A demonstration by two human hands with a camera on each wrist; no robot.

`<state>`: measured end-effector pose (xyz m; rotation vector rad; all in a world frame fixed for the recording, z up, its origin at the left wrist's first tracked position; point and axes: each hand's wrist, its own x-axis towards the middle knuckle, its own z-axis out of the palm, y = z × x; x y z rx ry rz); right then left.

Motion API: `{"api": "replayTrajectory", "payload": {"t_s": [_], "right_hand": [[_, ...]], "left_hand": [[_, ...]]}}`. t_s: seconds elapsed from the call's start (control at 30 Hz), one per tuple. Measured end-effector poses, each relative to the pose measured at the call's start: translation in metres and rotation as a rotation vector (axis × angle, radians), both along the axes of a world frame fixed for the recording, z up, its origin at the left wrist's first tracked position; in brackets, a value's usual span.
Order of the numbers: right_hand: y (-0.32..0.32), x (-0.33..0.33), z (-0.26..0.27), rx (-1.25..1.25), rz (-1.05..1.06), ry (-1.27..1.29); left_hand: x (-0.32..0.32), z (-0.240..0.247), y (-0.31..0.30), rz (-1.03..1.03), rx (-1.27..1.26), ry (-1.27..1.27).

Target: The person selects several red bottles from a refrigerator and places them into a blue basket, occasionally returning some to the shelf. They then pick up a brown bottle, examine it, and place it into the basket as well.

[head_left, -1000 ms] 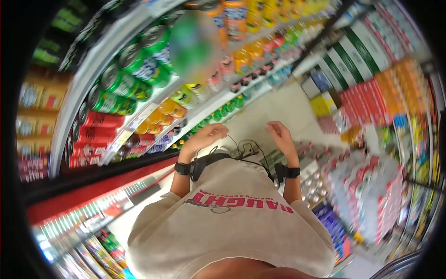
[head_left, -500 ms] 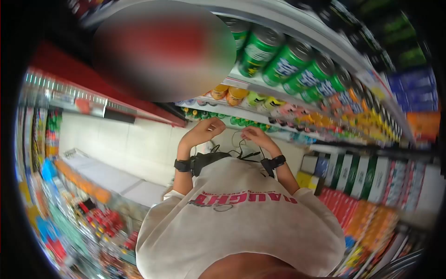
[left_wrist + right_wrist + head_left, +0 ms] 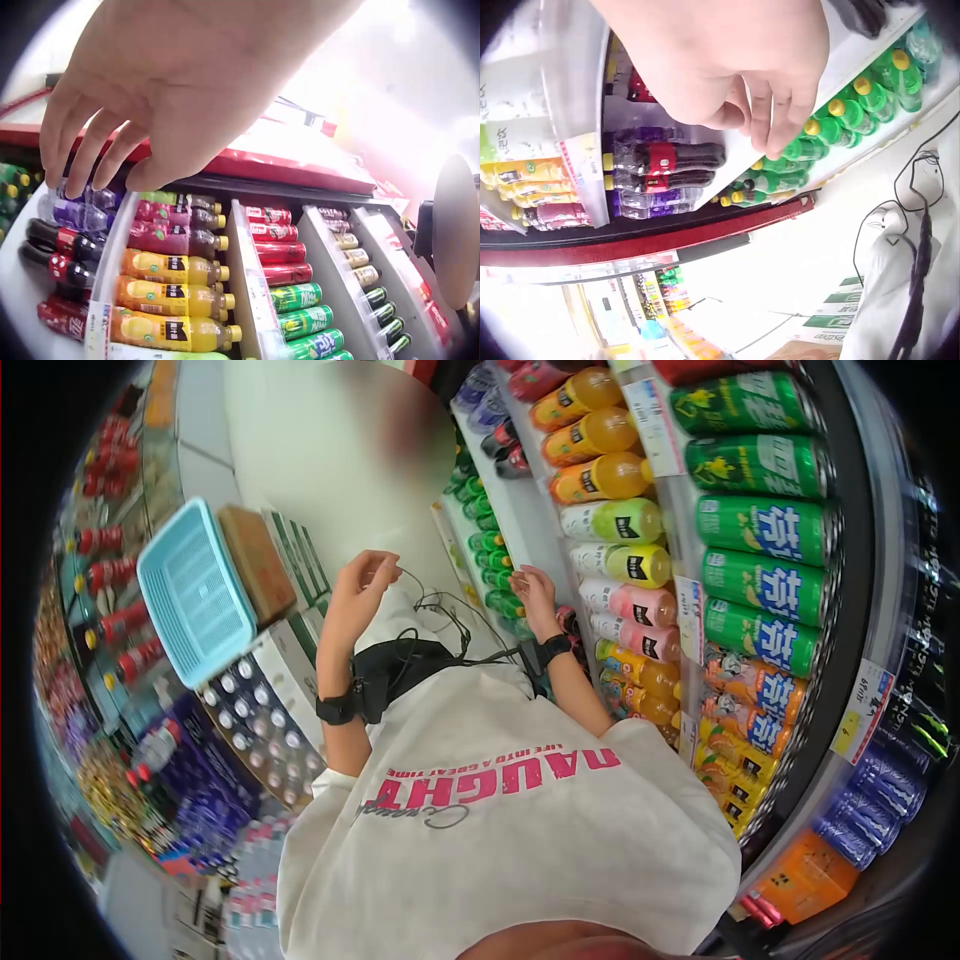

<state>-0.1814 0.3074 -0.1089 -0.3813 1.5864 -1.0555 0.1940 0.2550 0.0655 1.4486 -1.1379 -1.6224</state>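
My left hand [image 3: 365, 585] is raised in front of the body at the left of the head view, fingers loosely curled around nothing. In the left wrist view that hand [image 3: 172, 90] hangs over shelves of drinks, its fingertips overlapping purple bottles [image 3: 79, 214]. My right hand [image 3: 535, 598] also holds nothing. Nearest it in the head view are the green bottles [image 3: 495, 565] on the lowest shelf and pink juice bottles [image 3: 630, 602]. The right wrist view has this hand [image 3: 742, 67] with bent fingers, overlapping the row of green bottles [image 3: 847, 120].
Green soda cans [image 3: 765, 565] and orange juice bottles [image 3: 590, 435] fill the tiered shelves at right. A light-blue basket [image 3: 200, 595] stands at left beside a brown carton [image 3: 255, 565]. Black cables [image 3: 445, 615] hang at the waist, above the pale floor [image 3: 290, 440].
The body has turned left, so the drink shelves have swung from the left across the top to the right of the head view. Both hands stay raised and hold nothing.
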Motion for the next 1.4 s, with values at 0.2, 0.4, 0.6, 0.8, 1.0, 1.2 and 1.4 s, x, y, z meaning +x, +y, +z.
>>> {"api": "replayTrajectory", "payload": {"t_s": [0.2, 0.4, 0.6, 0.8, 1.0, 1.2, 1.4], "right_hand": [[0.008, -0.02, -0.056, -0.037, -0.149, 0.016], [-0.038, -0.06, -0.118, -0.179, -0.364, 0.37], [-0.115, -0.112, -0.159, -0.124, -0.456, 0.738], [-0.195, -0.093, -0.126, -0.221, -0.369, 1.007], [-0.225, -0.109, -0.131, -0.449, -0.346, 1.05], [-0.207, -0.113, -0.131, -0.469, -0.28, 1.123], [-0.178, -0.133, -0.161, -0.438, -0.362, 1.104]], "left_hand": [[0.018, -0.026, 0.099, 0.195, 0.131, 0.009], [0.029, -0.063, 0.196, 0.383, 0.291, -0.024], [0.036, -0.09, 0.257, 0.365, 0.57, 0.028], [0.031, -0.12, 0.289, 0.59, 0.695, 0.155], [0.019, -0.153, 0.309, 0.538, 0.733, 0.117], [0.009, -0.165, 0.327, 0.539, 0.717, 0.161], [0.022, -0.159, 0.342, 0.562, 0.549, 0.013]]}}
